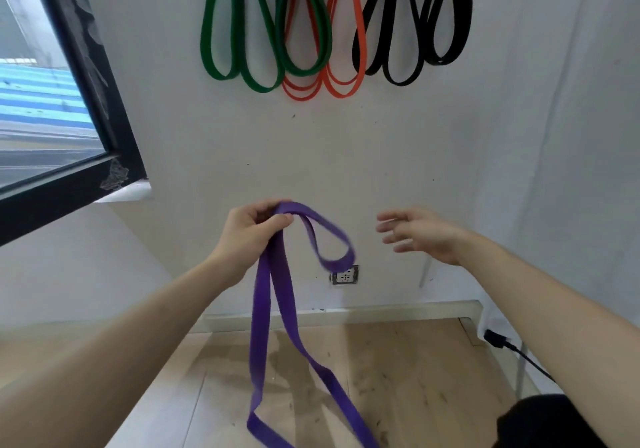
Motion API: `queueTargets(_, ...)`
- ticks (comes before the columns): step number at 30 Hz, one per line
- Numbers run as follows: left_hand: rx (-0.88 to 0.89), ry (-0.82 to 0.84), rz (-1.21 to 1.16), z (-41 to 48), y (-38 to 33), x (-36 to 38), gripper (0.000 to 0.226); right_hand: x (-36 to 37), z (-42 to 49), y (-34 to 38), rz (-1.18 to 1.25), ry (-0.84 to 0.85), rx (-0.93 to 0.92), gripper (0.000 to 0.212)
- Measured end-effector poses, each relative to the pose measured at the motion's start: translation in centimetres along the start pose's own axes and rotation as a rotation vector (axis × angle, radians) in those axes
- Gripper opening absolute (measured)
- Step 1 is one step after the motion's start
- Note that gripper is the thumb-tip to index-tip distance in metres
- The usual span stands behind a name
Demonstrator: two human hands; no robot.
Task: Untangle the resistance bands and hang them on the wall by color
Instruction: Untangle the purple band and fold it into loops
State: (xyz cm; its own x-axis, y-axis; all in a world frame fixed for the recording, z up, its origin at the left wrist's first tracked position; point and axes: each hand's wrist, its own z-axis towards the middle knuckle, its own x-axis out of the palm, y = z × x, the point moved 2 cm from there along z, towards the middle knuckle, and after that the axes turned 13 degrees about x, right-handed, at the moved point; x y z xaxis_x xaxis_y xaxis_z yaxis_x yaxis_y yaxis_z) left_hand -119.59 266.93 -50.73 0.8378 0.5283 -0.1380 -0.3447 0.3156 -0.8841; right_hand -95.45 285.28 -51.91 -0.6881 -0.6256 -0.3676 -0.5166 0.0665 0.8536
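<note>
A black-framed window (38, 108) stood at ten o'clock beside the white wall (214, 142). A wall socket (344, 274) sat just below centre; wooden floor (415, 378) lay at six o'clock, a black plug (495, 339) at four.

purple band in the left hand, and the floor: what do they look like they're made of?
Purple band: probably rubber or latex, a flat matte strip. It hangs limp from the left hand and folds over on itself near the bottom. It could be woven elastic, since blur hides the texture.
Floor: pale wood or wood-look laminate, matte. Plank seams and grain show, with dark scuffs.
</note>
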Motion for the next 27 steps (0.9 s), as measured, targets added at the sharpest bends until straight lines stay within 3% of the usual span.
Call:
queueTargets(3, -0.022, 0.051, 0.049, -0.2, 0.2, 0.1, 0.023, 2.0, -0.9, 2.2, -0.021, -0.062, -0.225, 0.035)
queueTargets(5, -0.026, 0.109, 0.070, -0.4, 0.1, 0.4, 0.024, 4.0, -2.1, 3.7, -0.159, -0.055, -0.376, 0.046)
queueTargets(9, -0.011, 0.253, 0.040, -0.8, -0.5, 0.9, 0.029, 8.0, -3.1, 4.9, -0.388, 0.003, -0.502, 0.068)
queueTargets(16, 0.026, 0.335, -0.008, -1.0, -1.4, 1.0, 0.044, 8.0, -3.9, 5.8, -0.302, 0.110, -0.511, 0.025)
queueTargets(21, 0.099, 0.317, 0.103, -1.3, -1.7, 1.9, 0.040, 7.1, -5.0, 7.0, -0.240, 0.085, -0.551, 0.023)
queueTargets(27, 0.082, 0.358, 0.205, -2.2, -0.5, 3.0, 0.024, 5.8, -5.7, 8.2, 0.094, -0.071, -0.632, 0.011)
